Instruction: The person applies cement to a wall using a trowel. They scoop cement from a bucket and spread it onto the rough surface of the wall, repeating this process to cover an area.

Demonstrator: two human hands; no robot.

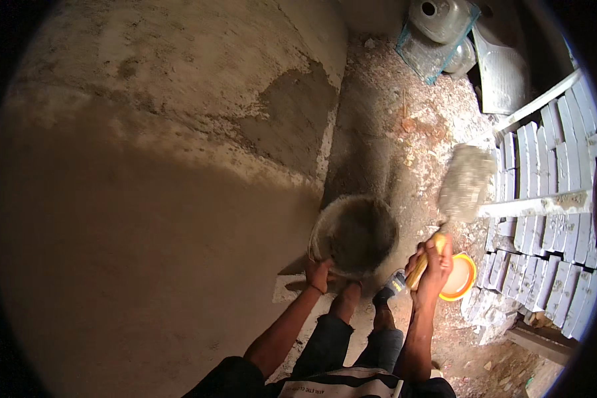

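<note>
My left hand (318, 273) is closed on the near left rim of a round dark mortar pan (393, 229), which sits low beside the wall. Inside it is shadowed, so how much mortar it holds is hard to make out. Out to the right, my right hand (434, 264) wraps round the yellowish wooden handle of a trowel. The broad trowel blade (467, 182) points away from me, blurred by motion and coated grey; whether mortar lies on it I cannot tell. Just past that hand stands an orange-rimmed bucket (471, 270) with pale liquid inside.
A plastered wall (132, 232) fills the left, with a darker damp patch (292, 119) near its corner. White slabs (537, 159) are stacked in a frame at right. Sink-like basins (438, 26) lie at the far end of the debris-strewn floor (418, 132). My feet are close behind the pan.
</note>
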